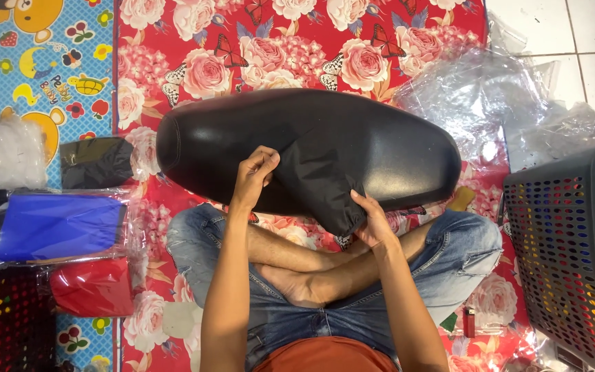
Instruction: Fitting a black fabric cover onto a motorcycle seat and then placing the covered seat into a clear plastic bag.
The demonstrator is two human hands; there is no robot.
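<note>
A long black motorcycle seat [394,155] lies across my crossed legs on a red flowered mat [194,41]. A black fabric cover [318,179] is draped over the seat's middle and hangs down its near side. My left hand [253,176] pinches the cover's upper left edge on top of the seat. My right hand [373,220] grips the gathered lower hem of the cover at the seat's near edge.
A grey perforated basket [559,248] stands at the right. Crumpled clear plastic [497,103] lies behind it. At the left lie bagged blue fabric [60,227], a red piece [94,288] and a black piece [98,162]. A red lighter [470,321] rests near my right knee.
</note>
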